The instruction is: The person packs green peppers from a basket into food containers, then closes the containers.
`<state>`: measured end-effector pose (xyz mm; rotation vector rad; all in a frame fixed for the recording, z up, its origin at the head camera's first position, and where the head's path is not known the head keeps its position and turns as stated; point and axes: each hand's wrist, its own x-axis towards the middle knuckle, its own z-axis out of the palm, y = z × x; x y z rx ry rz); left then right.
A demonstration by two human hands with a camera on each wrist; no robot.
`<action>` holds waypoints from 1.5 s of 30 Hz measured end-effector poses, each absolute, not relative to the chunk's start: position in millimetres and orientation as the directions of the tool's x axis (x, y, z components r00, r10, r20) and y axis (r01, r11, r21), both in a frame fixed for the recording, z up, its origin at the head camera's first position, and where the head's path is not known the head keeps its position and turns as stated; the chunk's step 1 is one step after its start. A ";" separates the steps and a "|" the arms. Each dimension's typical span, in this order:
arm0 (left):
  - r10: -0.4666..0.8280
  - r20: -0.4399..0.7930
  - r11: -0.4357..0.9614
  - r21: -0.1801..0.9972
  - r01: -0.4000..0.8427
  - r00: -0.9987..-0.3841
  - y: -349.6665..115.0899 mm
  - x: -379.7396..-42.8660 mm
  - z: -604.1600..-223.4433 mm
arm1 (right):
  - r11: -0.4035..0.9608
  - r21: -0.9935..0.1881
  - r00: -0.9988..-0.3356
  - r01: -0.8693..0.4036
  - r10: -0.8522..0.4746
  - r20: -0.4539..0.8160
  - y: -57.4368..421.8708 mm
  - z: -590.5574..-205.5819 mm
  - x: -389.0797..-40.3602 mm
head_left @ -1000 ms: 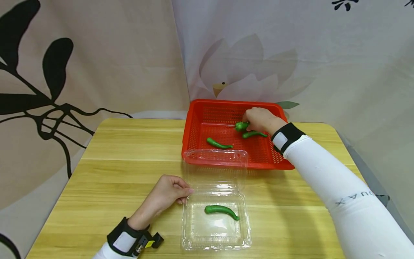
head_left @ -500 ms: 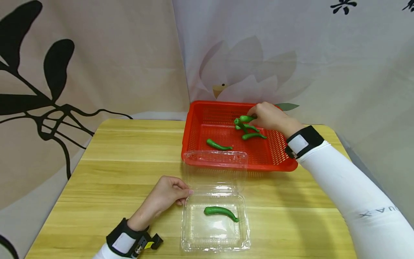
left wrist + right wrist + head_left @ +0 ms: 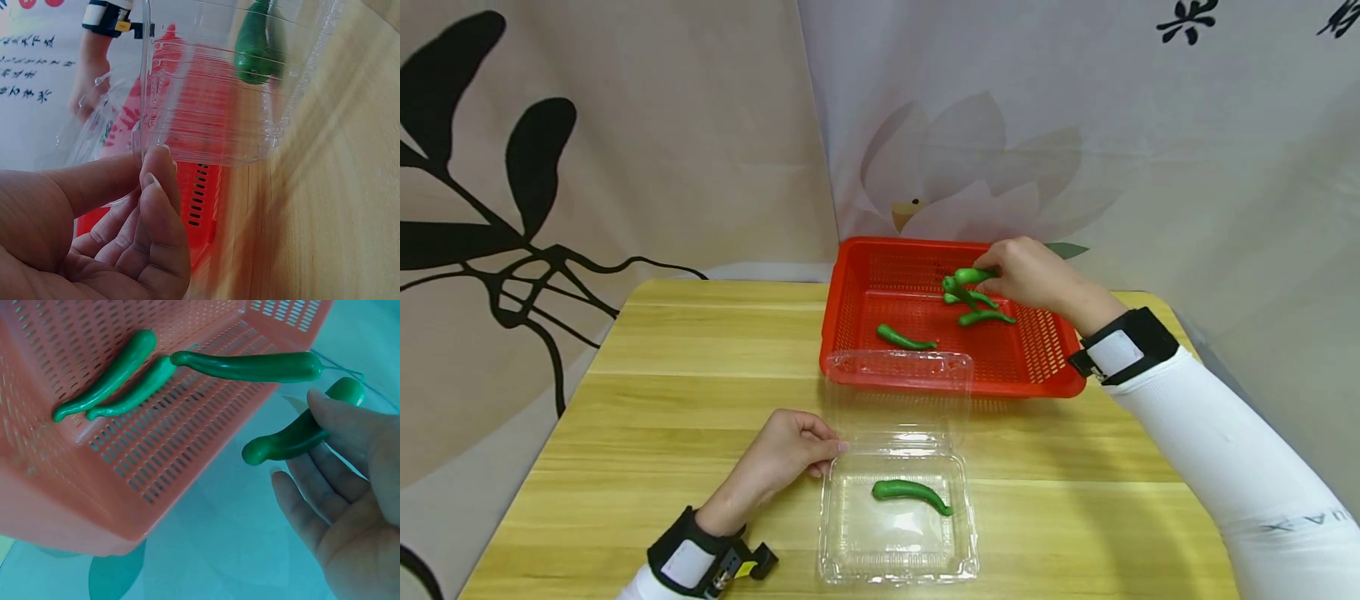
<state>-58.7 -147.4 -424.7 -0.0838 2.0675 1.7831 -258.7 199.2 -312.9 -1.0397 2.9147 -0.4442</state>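
Observation:
My left hand pinches the left edge of a clear plastic clamshell box, near its hinge; the lid lies back against the basket. Inside the box is a curved green chili pepper, also seen through the plastic wall in the left wrist view. Over the right part of the red basket, my right hand holds another green pepper between thumb and fingers. A second pepper dangles beside it, with a thin green string at its stem end.
Two more peppers, one of them under my right hand and another towards the front left, lie in the basket. The wooden table carries basket and box. A printed cloth hangs behind.
My right hand has drawn back slightly to the right with a pepper in its grip, and the dangling pepper now shows below it. The left hand stays at the box edge.

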 end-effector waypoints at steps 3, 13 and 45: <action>0.215 -0.340 0.186 0.935 -0.303 -0.916 -147.5 -58.0 -425.7 | 0.733 -0.271 -0.776 -0.624 -0.624 0.097 198.9 -311.0 -253.0; 0.202 -0.345 0.215 0.929 -0.302 -0.917 -147.4 -56.8 -428.1 | 0.719 -0.321 -0.782 -0.616 -0.606 0.145 197.9 -308.6 -231.1; 0.224 -0.326 0.189 0.939 -0.287 -0.918 -146.8 -58.5 -428.9 | 0.380 -0.217 -0.426 -0.899 -0.647 0.632 211.2 -284.4 -146.8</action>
